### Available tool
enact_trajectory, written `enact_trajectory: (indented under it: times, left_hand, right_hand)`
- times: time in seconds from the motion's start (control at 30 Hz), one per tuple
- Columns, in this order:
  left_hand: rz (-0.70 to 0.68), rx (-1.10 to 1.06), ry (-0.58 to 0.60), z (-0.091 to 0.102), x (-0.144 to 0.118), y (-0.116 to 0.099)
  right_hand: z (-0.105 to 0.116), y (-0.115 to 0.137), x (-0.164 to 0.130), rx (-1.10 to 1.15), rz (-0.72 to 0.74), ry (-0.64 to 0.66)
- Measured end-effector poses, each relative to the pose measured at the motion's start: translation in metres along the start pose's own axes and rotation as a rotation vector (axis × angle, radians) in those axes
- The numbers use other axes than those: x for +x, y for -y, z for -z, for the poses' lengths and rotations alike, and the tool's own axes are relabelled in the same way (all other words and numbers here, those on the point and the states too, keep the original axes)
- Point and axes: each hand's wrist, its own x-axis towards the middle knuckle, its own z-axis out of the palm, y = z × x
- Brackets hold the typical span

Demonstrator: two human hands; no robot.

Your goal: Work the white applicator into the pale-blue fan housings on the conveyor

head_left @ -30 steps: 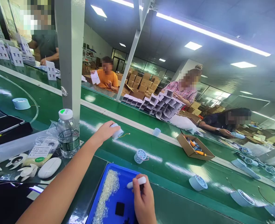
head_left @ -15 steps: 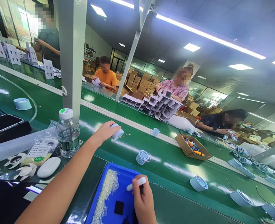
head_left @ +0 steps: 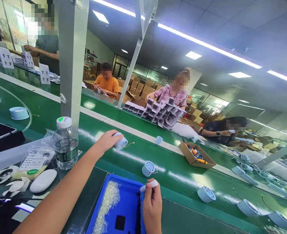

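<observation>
My left hand point(head_left: 109, 142) reaches out over the green conveyor belt, its fingers wrapped around a light-blue round fan housing point(head_left: 120, 142) with a thin yellowish wire trailing from it. Closed in a pinch, my right hand point(head_left: 152, 206) grips a white pen-like tool point(head_left: 151, 185) at the right edge of the blue tray point(head_left: 131, 179); the tool's tip is hard to make out. Small clear pieces point(head_left: 109, 201) lie heaped along the tray's left side. A black square point(head_left: 119, 222) and a dark strip are also in it. Another housing point(head_left: 148, 168) stands on the belt just beyond.
Left of my arm are a water bottle point(head_left: 66, 146), a white mouse-shaped case point(head_left: 43, 180) and white fan blades point(head_left: 17, 186). A grey post point(head_left: 72, 65) rises behind the bottle. More housings point(head_left: 206, 194) and a cardboard box point(head_left: 197, 156) sit along the belt. Several people work opposite.
The view has shifted slightly. My right hand has moved the white tool from over the tray's middle to its right edge. My left hand still holds the housing, now tilted a little differently.
</observation>
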Motion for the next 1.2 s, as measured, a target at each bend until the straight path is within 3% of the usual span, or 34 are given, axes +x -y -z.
enact_trajectory:
  times: [0.4,0.6,0.8,0.9,1.0,1.13,1.2]
  left_hand:
    - [-0.056,-0.006,0.009,-0.001,0.003,0.006]
    - [-0.054,-0.028,0.021,-0.003,0.0,0.003]
    - [-0.04,-0.022,0.051,-0.004,-0.002,0.002]
    - [-0.05,-0.019,0.073,-0.006,-0.002,0.004]
    - [-0.03,-0.041,0.09,-0.01,-0.001,0.007]
    - [0.056,-0.075,0.106,-0.023,-0.002,0.011]
    - [0.081,-0.072,0.133,-0.03,-0.004,0.012]
  right_hand:
    - [-0.004,-0.001,0.002,-0.017,0.023,0.028]
    - [-0.004,-0.002,-0.003,0.049,0.058,0.217]
    - [-0.001,0.002,-0.003,0.018,0.1,0.283]
    - [0.0,0.006,-0.01,0.072,0.126,0.237]
    - [-0.003,0.007,-0.023,0.141,0.193,0.217]
    - [-0.013,0.005,-0.034,0.145,0.346,0.4]
    - [-0.015,0.004,-0.033,0.215,0.331,0.316]
